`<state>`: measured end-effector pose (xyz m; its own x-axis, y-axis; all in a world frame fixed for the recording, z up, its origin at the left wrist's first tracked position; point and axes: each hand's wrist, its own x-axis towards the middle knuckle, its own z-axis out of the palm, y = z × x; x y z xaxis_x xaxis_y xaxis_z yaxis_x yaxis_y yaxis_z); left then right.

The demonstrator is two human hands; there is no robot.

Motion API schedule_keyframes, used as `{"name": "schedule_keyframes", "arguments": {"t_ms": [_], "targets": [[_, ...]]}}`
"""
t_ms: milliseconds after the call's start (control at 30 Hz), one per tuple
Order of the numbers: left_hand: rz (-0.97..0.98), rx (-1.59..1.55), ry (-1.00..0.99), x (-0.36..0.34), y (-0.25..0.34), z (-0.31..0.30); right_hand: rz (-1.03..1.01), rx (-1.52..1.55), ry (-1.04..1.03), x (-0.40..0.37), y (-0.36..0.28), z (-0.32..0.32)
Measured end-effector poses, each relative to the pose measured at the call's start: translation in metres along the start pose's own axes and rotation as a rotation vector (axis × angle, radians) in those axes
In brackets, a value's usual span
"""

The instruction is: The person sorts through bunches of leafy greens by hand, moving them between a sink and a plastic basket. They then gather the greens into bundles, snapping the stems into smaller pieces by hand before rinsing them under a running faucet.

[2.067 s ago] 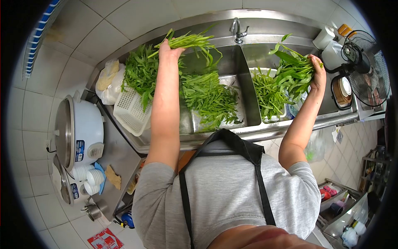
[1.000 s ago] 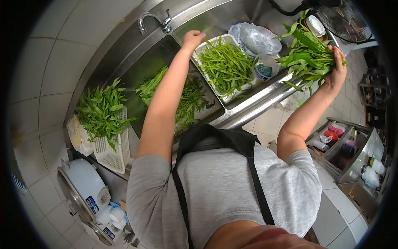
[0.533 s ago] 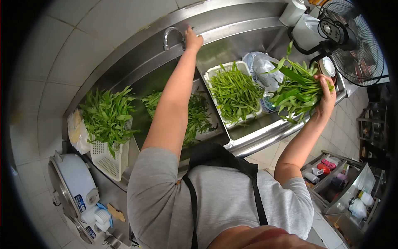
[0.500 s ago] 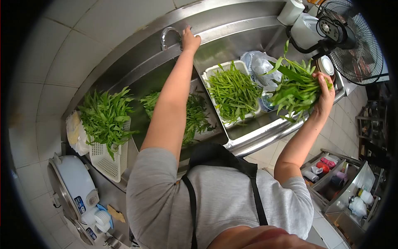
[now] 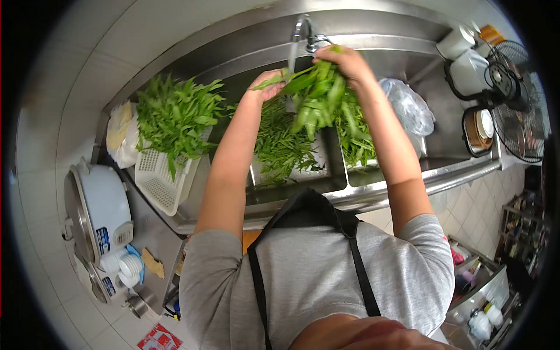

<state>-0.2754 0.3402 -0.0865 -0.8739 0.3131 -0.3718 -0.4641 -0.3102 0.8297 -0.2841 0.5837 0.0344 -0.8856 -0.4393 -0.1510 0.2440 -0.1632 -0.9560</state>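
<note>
A loose bunch of long-stemmed leafy greens [image 5: 318,96], blurred by motion, hangs from my right hand [image 5: 345,63], which is closed around its stems. My left hand [image 5: 272,85] is curled at the bunch's left side, with a long leaf lying across its fingers. Between my hands, water runs from the curved tap [image 5: 300,29]. More cut greens [image 5: 283,146] lie below in the sink basin [image 5: 335,181]. To the right, the greens [image 5: 357,140] in the neighbouring basin are partly covered by my right arm and the bunch.
On the left, a heap of greens [image 5: 175,116] rests on a white perforated basket [image 5: 166,184]. Clear plastic bags [image 5: 408,108] lie in the right basin. A fan [image 5: 516,105] and white containers [image 5: 466,73] stand at the far right. A large cooker [image 5: 102,204] is at the lower left.
My left hand has left the tap area and come down beside the bunch. My right hand has carried the greens leftward to the tap, and water now runs.
</note>
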Motion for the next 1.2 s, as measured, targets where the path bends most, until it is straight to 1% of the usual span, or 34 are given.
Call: {"name": "schedule_keyframes", "arguments": {"t_ms": [67, 100, 133, 167, 200, 267, 300, 333, 367, 400, 433, 467, 500, 533, 567, 600, 633, 667, 700, 733, 767, 800, 833, 867, 900, 933, 967, 1000, 1033, 1067, 1133, 1200], "targets": [[-0.053, 0.137, 0.373, -0.036, 0.028, 0.02, 0.102, 0.009, -0.033, 0.044, 0.039, 0.035], [-0.041, 0.131, 0.389, -0.051, 0.037, 0.022, 0.118, 0.027, 0.008, 0.057, 0.051, 0.048], [0.035, 0.259, 0.537, -0.064, 0.045, 0.021, 0.136, 0.046, 0.049, 0.07, 0.063, 0.06], [0.109, 0.389, 0.683, -0.077, 0.052, 0.02, 0.106, -0.016, 0.094, 0.085, 0.082, 0.064], [0.117, 0.386, 0.699, -0.089, 0.057, 0.021, 0.103, -0.018, 0.076, 0.089, 0.095, 0.068], [0.288, 0.51, 0.622, -0.106, 0.064, 0.02, 0.027, 0.004, 0.146, 0.097, 0.114, 0.069], [0.335, 0.502, 0.579, -0.107, 0.064, 0.015, 0.148, -0.189, 0.211, 0.108, 0.126, 0.062], [0.396, 0.499, 0.559, -0.107, 0.063, 0.018, 0.189, -0.132, 0.145, 0.107, 0.128, 0.057], [0.458, 0.52, 0.559, -0.103, 0.06, 0.019, 0.15, -0.125, 0.102, 0.098, 0.122, 0.057], [0.495, 0.464, 0.52, -0.1, 0.059, 0.021, 0.192, 0.024, 0.054, 0.073, 0.099, 0.067], [0.489, 0.431, 0.494, -0.097, 0.059, 0.027, 0.286, 0.044, -0.003, 0.079, 0.104, 0.061], [0.481, 0.292, 0.459, -0.087, 0.053, 0.029, 0.256, -0.031, -0.039, 0.071, 0.097, 0.061], [0.449, 0.282, 0.466, -0.075, 0.047, 0.033, 0.216, -0.094, -0.098, 0.062, 0.084, 0.064], [0.406, 0.301, 0.265, -0.066, 0.043, 0.03, 0.317, -0.011, -0.174, 0.061, 0.081, 0.061], [0.219, 0.406, 0.027, -0.05, 0.041, 0.019, 0.28, 0.043, -0.161, 0.069, 0.093, 0.049], [0.237, 0.325, 0.218, -0.045, 0.019, 0.028, 0.261, 0.114, -0.158, 0.068, 0.09, 0.049], [0.223, 0.303, 0.232, -0.032, 0.001, 0.028, 0.253, 0.111, -0.13, 0.072, 0.09, 0.049], [0.235, 0.411, 0.194, -0.023, -0.009, 0.031, 0.24, 0.108, -0.099, 0.076, 0.089, 0.047], [0.234, 0.393, 0.199, -0.023, -0.013, 0.037, 0.262, 0.165, -0.182, 0.088, 0.096, 0.043], [0.23, 0.378, 0.192, -0.022, -0.017, 0.042, 0.264, 0.157, -0.181, 0.101, 0.104, 0.038], [0.301, 0.209, 0.157, -0.015, -0.024, 0.042, 0.311, 0.134, -0.081, 0.101, 0.104, 0.043], [0.292, 0.082, 0.103, -0.024, -0.02, 0.046, 0.353, 0.113, 0.031, 0.098, 0.103, 0.045], [0.313, -0.113, 0.096, -0.016, -0.026, 0.042, 0.311, 0.088, 0.022, 0.095, 0.102, 0.05], [0.165, -0.333, 0.017, -0.033, -0.029, 0.043, 0.271, 0.062, 0.019, 0.091, 0.103, 0.057], [0.189, -0.53, -0.054, -0.048, -0.022, 0.051, 0.258, 0.101, 0.051, 0.081, 0.096, 0.068], [0.12, -0.405, -0.001, -0.039, -0.029, 0.039, 0.236, 0.142, 0.035, 0.09, 0.106, 0.061], [0.114, -0.305, 0.038, -0.04, -0.034, 0.031, 0.134, 0.188, 0.111, 0.1, 0.116, 0.05], [0.086, -0.311, 0.164, -0.07, -0.021, 0.048, 0.09, 0.155, 0.126, 0.091, 0.109, 0.054], [0.022, -0.21, 0.095, -0.061, -0.024, 0.039, 0.127, 0.046, 0.098, 0.089, 0.102, 0.049], [0.022, -0.093, 0.155, -0.065, -0.021, 0.037, 0.167, -0.059, 0.072, 0.089, 0.095, 0.045], [-0.009, -0.002, 0.227, -0.027, -0.048, 0.011, 0.143, -0.412, 0.066, 0.084, 0.078, 0.048], [-0.012, 0.128, 0.287, -0.041, -0.032, 0.03, 0.146, -0.655, -0.068, 0.072, 0.054, 0.061]]}}
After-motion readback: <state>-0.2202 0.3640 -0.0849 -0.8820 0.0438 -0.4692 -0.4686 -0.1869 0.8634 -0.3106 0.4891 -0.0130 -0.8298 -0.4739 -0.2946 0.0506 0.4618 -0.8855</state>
